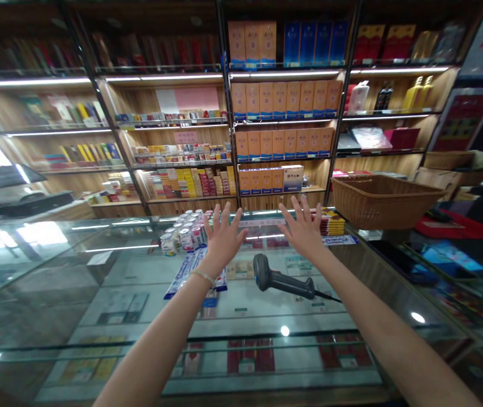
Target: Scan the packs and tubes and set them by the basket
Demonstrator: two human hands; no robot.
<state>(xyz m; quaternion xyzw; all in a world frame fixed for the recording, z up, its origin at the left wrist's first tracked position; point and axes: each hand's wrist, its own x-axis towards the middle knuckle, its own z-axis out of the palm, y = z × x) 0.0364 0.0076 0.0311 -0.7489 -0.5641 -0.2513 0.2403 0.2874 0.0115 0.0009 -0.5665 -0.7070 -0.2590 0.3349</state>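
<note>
Both arms reach out over a glass display counter. My left hand has its fingers spread and holds nothing. It is nearest to long blue-and-white packets and a group of small cans or bottles, which lie behind and beside it. My right hand is also spread and bare, close to a stack of red and yellow packs with a blue-and-white packet in front. Between my forearms a black barcode scanner rests on the glass, its cable running under my right forearm.
A brown woven basket stands at the counter's right, near a red mat. Behind are lit shelves with orange boxes, blue boxes and small packs. More packs show under the glass. A screen is at the left.
</note>
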